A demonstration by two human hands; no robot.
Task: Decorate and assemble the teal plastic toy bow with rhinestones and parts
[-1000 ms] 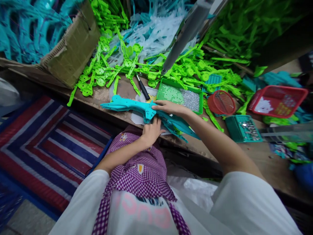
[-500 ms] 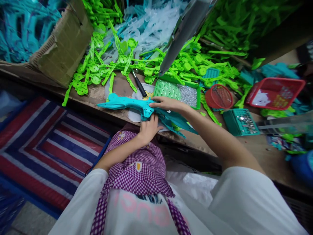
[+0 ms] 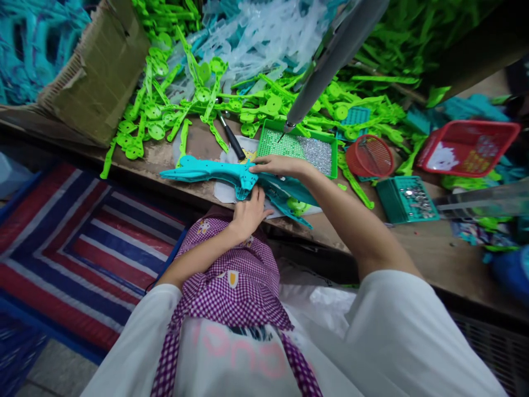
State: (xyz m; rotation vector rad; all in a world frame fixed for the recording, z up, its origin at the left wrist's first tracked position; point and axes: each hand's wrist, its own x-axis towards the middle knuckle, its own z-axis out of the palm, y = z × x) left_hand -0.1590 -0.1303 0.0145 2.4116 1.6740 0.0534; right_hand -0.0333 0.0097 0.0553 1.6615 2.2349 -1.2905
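Observation:
A long turquoise plastic part (image 3: 215, 170) lies across the near edge of the bench, its narrow end to the left. My left hand (image 3: 250, 212) grips its lower side near the middle, the fingers bent against it and the thumb out to the right. From above, my right hand (image 3: 279, 165) holds the same part, its fingertips on the upper face; some of its fingers are hidden. Below my right forearm a lime-green piece (image 3: 297, 205) shows against the turquoise part. Behind the hands is a screwdriver with a black handle (image 3: 234, 140).
A green tray of small screws (image 3: 316, 154) sits under the tip of a hanging grey power screwdriver (image 3: 314, 82). Lime-green parts (image 3: 202, 95) pile up behind. To the right are a red round basket (image 3: 369, 156), a teal box of metal pieces (image 3: 407, 199) and a red basket (image 3: 469, 149).
The hanging power screwdriver appears farther right. Both hands stay on the turquoise part, which has shifted slightly left in view, and the lime-green piece under my right forearm shows more.

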